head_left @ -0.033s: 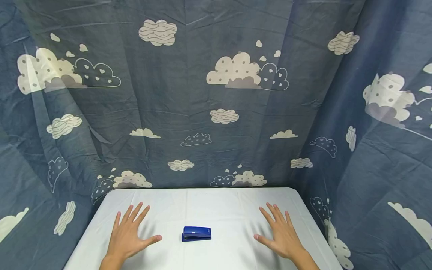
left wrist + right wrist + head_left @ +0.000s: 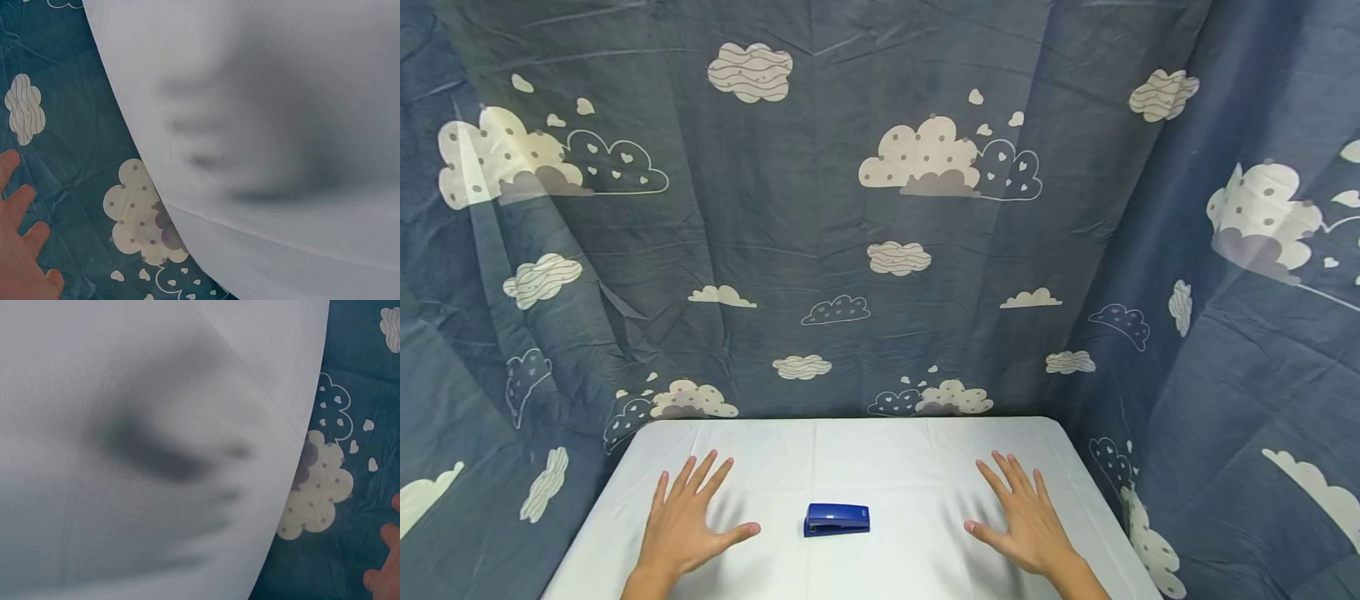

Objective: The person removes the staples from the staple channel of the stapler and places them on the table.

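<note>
A blue stapler point(image 2: 837, 519) lies on the white-covered table point(image 2: 880, 458), between the two hands in the head view. To its left, my left hand point(image 2: 682, 523) hovers over the cloth with fingers spread and thumb pointing toward the stapler. On the other side my right hand point(image 2: 1024, 525) is held the same way, thumb toward the stapler. Both hands are apart from it and hold nothing. Fingertips of the left hand point(image 2: 24, 240) show at the left edge of the left wrist view, and those of the right hand point(image 2: 389, 550) at the right edge of the right wrist view.
A dark blue curtain point(image 2: 820, 225) with pale cloud prints hangs behind the table and along both sides. The table's far edge meets it closely. Soft shadows of the hands fall on the white cloth point(image 2: 281, 250).
</note>
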`<state>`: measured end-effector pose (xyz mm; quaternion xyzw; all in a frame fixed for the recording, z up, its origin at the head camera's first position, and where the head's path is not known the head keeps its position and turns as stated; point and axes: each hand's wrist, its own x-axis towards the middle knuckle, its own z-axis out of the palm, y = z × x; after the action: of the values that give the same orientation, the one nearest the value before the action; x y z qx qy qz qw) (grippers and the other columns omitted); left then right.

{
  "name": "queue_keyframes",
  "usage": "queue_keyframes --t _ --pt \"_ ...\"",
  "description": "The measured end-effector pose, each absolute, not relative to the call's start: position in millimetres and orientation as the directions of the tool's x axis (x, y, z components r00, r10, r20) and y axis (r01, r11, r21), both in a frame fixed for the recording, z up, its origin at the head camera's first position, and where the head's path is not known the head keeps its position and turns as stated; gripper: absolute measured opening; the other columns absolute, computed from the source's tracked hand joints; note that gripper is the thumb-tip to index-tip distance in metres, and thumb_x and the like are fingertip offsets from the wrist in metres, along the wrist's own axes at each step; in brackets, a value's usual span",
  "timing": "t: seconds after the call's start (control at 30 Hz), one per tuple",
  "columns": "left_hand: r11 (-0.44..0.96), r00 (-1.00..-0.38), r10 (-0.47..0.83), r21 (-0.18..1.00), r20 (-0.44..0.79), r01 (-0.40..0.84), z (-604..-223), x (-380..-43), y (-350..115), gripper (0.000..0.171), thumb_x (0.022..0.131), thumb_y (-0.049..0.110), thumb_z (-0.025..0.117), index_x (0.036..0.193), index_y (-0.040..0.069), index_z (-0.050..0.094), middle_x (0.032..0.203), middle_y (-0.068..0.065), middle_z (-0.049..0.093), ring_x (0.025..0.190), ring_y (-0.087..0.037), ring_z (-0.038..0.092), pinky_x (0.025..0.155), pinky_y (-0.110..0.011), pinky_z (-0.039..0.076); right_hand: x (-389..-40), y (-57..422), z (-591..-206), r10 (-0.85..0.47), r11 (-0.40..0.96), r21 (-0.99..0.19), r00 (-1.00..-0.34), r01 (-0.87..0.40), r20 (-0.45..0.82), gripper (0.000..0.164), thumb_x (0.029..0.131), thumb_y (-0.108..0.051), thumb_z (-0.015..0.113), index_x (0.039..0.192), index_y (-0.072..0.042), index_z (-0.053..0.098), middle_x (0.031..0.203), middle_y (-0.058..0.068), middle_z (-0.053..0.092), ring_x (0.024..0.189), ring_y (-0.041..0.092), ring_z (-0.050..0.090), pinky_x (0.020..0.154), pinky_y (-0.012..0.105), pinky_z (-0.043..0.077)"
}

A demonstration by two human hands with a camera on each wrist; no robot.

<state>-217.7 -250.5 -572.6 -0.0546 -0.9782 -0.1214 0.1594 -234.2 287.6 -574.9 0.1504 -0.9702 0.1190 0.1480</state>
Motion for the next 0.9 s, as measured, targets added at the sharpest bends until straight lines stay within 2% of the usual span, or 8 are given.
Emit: queue_keyframes --t 0.6,0.9 --pt "0.949 -0.919 0.088 0.249 0.384 0.195 -580.2 -217.3 -247.5 0.11 0.065 0.086 0.072 0.152 0.022 0.051 0.161 -0.01 0.045 0.145 -0.044 0.042 0.119 -0.065 0.022 -235.6 291.7 -574.5 -0.259 0.924 -0.174 -0.893 -0.34 0.368 0.092 0.084 -0.073 0.066 0.156 -0.019 0.045 0.162 0.013 0.04 0.15 0.042 0.036 0.116 0.073 0.022" --pt "0.93 -0.907 0.085 0.294 0.412 0.22 -581.4 -219.9 -246.0 0.109 0.065 0.084 0.075 0.151 0.021 0.052 0.158 -0.01 0.047 0.142 -0.041 0.044 0.117 -0.063 0.027 -238.5 286.3 -572.4 -0.261 0.912 -0.204 -0.888 -0.355 0.38 0.092 0.083 -0.07 0.069 0.155 -0.018 0.046 0.161 0.014 0.041 0.149 0.039 0.037 0.116 0.072 0.022"
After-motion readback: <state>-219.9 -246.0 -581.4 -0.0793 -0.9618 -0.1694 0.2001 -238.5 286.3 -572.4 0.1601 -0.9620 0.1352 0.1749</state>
